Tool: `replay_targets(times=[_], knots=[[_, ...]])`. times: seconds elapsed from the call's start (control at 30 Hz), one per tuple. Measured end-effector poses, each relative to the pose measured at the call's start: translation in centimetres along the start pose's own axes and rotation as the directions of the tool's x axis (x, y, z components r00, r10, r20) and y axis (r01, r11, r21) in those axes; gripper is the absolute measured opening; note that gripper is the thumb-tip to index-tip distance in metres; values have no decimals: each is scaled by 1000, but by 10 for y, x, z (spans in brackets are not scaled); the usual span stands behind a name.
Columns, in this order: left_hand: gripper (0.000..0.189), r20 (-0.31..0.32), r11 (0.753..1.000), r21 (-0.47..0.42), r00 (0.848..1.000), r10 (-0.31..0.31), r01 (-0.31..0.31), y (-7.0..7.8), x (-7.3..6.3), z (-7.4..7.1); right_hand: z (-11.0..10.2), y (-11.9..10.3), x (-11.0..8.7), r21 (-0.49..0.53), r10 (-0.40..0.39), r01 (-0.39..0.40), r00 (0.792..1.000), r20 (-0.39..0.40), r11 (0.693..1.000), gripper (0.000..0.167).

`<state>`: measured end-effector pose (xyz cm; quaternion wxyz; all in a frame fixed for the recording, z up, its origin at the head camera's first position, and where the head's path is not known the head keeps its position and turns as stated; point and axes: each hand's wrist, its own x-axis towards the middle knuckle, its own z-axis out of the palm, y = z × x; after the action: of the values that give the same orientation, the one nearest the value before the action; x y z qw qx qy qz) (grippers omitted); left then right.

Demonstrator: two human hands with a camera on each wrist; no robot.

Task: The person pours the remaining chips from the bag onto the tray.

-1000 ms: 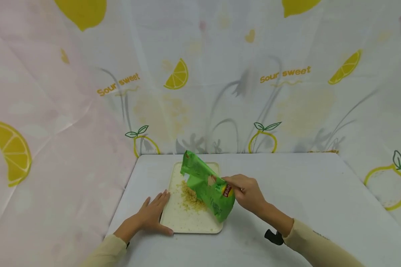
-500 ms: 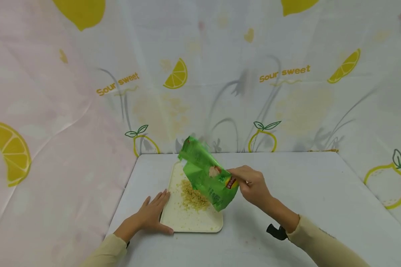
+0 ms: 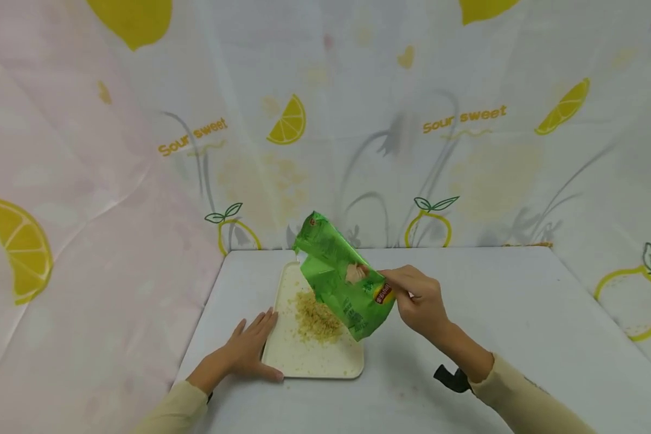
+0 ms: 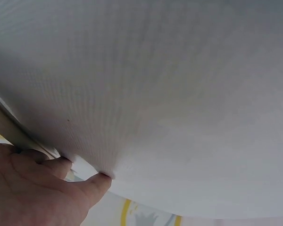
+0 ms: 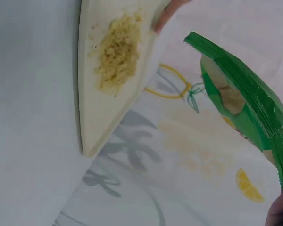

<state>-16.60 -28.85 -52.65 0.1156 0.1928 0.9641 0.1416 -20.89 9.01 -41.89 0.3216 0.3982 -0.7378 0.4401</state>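
My right hand (image 3: 419, 300) pinches a green chip bag (image 3: 346, 274) by its right side, holding it tilted over the cream tray (image 3: 309, 364). The bag's torn opening faces left, and the right wrist view shows the opened end of the bag (image 5: 247, 94). Yellow chip crumbs (image 3: 316, 318) lie in a loose pile on the tray, partly covered by the bag in the head view. My left hand (image 3: 245, 351) rests at the tray's left edge with fingers spread. From the left wrist, that hand (image 4: 47, 190) shows its fingertips beside the tray's side.
The tray stands on a white-covered table (image 3: 477, 313). Behind it hangs a cloth backdrop (image 3: 358, 150) with lemon prints, and a pink-white cloth (image 3: 97, 289) closes the left side. A black strap piece (image 3: 451, 378) hangs at the right wrist.
My right hand has lifted the bag up and to the right, away from the crumbs, so more of the pile shows. The left hand and tray have stayed in place.
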Motion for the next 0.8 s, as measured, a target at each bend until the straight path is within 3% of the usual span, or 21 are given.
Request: replay_targets(times=[0.23, 0.4, 0.57, 0.8], knots=[[138, 30, 1000, -9, 999, -28, 28, 1, 2, -2, 12, 4, -17, -71, 39, -30, 990, 139, 997, 30], [137, 17, 1000, -8, 999, -30, 30, 2, 0, -4, 10, 7, -14, -81, 14, -4, 993, 120, 997, 29], [137, 12, 1000, 6, 1000, -23, 23, 1, 0, -6, -3, 0, 6, -28, -4, 4, 1000, 13, 1000, 29], [137, 19, 1000, 13, 1000, -25, 25, -2, 3, -3, 9, 9, -5, -74, -14, 22, 993, 113, 997, 30]])
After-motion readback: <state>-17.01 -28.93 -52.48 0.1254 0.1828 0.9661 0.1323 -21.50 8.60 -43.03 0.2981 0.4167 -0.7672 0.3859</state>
